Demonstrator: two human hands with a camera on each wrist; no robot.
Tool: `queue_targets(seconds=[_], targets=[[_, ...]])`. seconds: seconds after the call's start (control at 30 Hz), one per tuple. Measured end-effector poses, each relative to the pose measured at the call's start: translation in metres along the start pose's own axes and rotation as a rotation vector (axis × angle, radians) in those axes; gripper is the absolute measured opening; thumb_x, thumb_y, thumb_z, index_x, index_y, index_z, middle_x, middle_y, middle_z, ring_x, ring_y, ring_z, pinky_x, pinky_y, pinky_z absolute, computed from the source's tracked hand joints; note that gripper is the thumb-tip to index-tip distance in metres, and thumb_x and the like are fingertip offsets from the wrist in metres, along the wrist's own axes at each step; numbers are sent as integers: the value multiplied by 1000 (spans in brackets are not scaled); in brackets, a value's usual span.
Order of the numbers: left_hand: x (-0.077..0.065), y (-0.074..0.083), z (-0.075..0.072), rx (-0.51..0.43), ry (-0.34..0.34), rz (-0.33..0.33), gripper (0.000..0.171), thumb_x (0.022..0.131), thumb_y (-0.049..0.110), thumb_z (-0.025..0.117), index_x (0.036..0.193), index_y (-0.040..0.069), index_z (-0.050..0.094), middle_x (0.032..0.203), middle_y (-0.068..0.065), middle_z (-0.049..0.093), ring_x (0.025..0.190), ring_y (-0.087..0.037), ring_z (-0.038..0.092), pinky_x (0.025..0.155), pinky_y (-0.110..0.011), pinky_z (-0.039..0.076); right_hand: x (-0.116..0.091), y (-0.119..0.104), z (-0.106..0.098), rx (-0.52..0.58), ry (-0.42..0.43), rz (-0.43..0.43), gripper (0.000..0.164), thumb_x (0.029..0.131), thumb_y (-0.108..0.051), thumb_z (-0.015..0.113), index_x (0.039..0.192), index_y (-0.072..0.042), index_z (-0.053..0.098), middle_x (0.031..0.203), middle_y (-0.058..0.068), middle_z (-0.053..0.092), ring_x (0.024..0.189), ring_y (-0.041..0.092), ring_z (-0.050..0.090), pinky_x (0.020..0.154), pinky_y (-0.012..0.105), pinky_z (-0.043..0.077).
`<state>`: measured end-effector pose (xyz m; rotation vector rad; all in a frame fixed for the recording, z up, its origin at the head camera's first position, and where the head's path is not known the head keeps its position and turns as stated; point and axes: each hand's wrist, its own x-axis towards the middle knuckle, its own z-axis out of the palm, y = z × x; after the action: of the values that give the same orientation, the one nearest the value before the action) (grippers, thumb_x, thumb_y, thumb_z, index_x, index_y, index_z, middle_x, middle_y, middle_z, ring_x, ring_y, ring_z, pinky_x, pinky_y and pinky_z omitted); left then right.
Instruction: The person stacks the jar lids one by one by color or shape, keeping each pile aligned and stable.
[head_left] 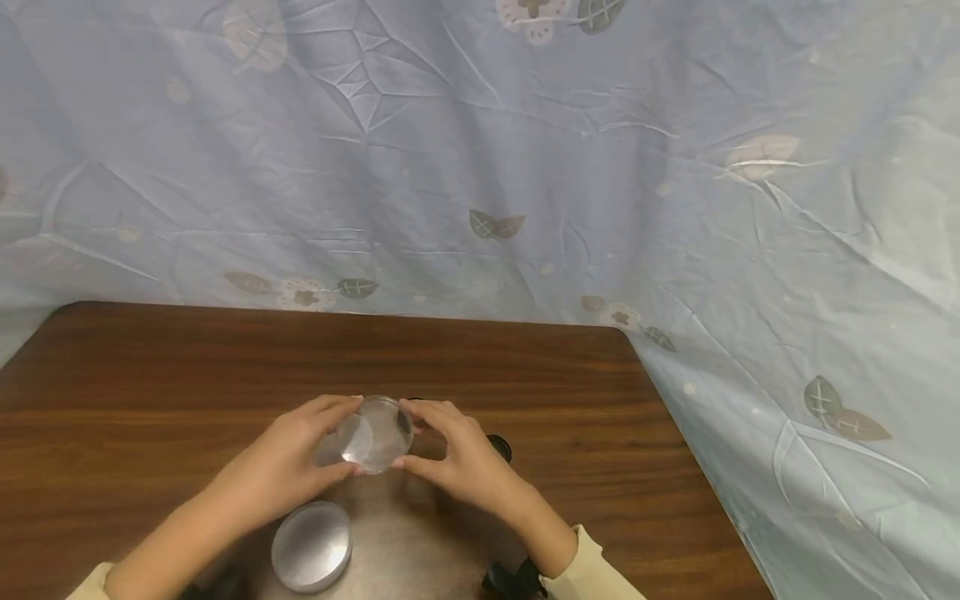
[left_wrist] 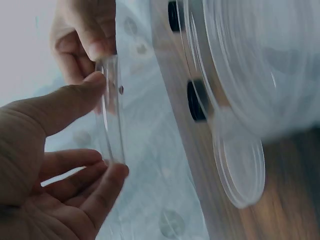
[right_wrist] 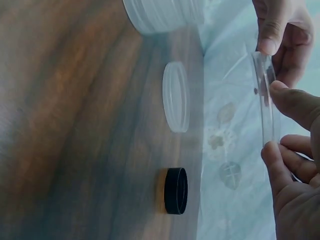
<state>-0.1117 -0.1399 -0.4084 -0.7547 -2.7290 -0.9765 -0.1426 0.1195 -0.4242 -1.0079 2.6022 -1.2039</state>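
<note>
Sleeves (head_left: 596,571) low in the frame, left hand (head_left: 300,442) and right hand (head_left: 459,450) pinch the disc (head_left: 378,437) by its rim, wisest for something likely light, stiff, slick.

Head view: illumination is moderate and diffuse. The cloth (head_left: 862,292) behind the grip brightens toward the right. A pale glare patch lies on the tabletop (head_left: 382,533) directly below the grip. The clear disc (head_left: 377,437), held between the left hand (head_left: 303,450) and right hand (head_left: 465,454), carries a bright reflection at its lower left. A dark object (head_left: 510,581) below right of the grip appears too underexposed to identify.

Left wrist view: the large clear container (left_wrist: 270,60) right of the grip is blurred; upper-left background is washed out.

Right wrist view: exposure is dim; tabletop grain left of the grip is soft.
</note>
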Motion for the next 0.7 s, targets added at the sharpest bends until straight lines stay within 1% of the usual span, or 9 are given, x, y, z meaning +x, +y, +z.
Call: queue_targets(seconds=[0.07,0.17,0.23,0.3,0.4,0.53,0.7], targets=[[-6,6,3,27,-12,-5,79,80,26,91,145,-2,58,137,-17,66,110,-33,73,85,-42,64,-9,-3,0,-13,-4,9,69,94,-28,79,155,-12,50,153,7,58,129,23,64,110,30,55],[-12,14,9,46,-21,-2,79,79,28,92,144,-2,59,140,-16,65,117,-35,71,91,-44,63,-23,-6,0,14,-8,22,70,94,-28,80,155,-12,50,154,6,56,132,23,62,110,27,54],[-16,19,14,42,-23,-5,78,78,28,93,143,-1,60,141,-16,65,120,-35,70,92,-44,62,-32,-6,0,25,-3,35,71,94,-30,80,155,-12,50,154,5,56,132,22,62,110,26,54],[-19,23,20,30,-20,-4,79,76,28,94,142,-2,61,139,-16,65,119,-35,70,92,-42,63,-41,-6,1,21,0,48,71,93,-32,79,155,-13,49,153,4,57,131,21,62,109,26,54],[-22,29,29,20,-28,-22,80,76,28,94,141,-2,61,138,-16,66,117,-35,71,91,-42,63,-51,-4,3,12,1,50,73,93,-33,79,155,-12,49,151,6,58,129,21,63,108,29,55],[-24,38,39,18,-64,-65,79,77,28,93,141,-2,60,139,-17,65,122,-36,69,95,-45,61,-64,1,5,6,16,37,72,92,-32,80,153,-8,50,151,9,58,127,24,64,107,33,57],[-23,47,50,-9,-94,-80,77,79,24,92,142,-5,59,140,-16,64,123,-34,68,97,-47,60,-77,10,6,-3,45,24,70,91,-31,80,150,-5,53,151,11,59,126,27,65,106,29,57]])
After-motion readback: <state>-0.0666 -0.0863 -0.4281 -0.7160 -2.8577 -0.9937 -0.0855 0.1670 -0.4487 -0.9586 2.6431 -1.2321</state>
